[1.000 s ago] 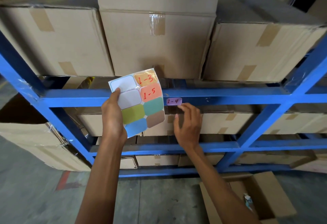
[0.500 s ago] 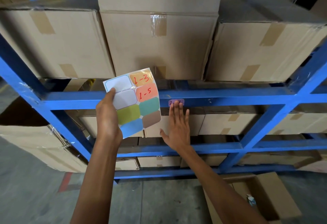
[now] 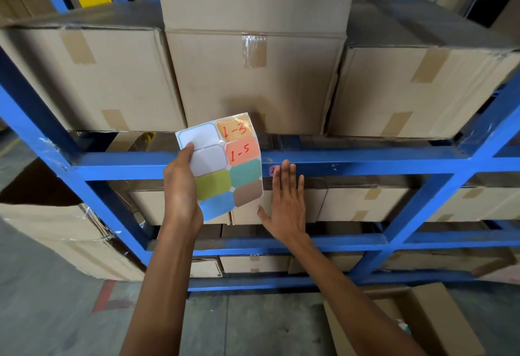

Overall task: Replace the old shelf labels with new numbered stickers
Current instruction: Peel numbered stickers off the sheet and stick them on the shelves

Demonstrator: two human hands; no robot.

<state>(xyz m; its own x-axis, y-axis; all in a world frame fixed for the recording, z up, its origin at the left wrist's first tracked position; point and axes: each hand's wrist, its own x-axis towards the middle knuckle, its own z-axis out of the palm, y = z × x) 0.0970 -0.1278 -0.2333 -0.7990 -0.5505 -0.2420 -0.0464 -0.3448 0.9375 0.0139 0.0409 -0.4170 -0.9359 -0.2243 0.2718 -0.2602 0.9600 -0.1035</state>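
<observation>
While right hand (image 3: 287, 203) lies flat, fingertips (image 3: 285, 165) cover purple sticker (image 3: 271, 170).

Taped cardboard boxes (image 3: 253, 79), concrete floor (image 3: 56, 313)

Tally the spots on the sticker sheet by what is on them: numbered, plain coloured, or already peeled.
On the sticker sheet in the left hand:
Numbered stickers: 2 (orange 1-3, salmon 1-5)
Plain coloured stickers: 4 (olive, teal, blue, brown)
Peeled white spots: 2
Total: 8
</observation>
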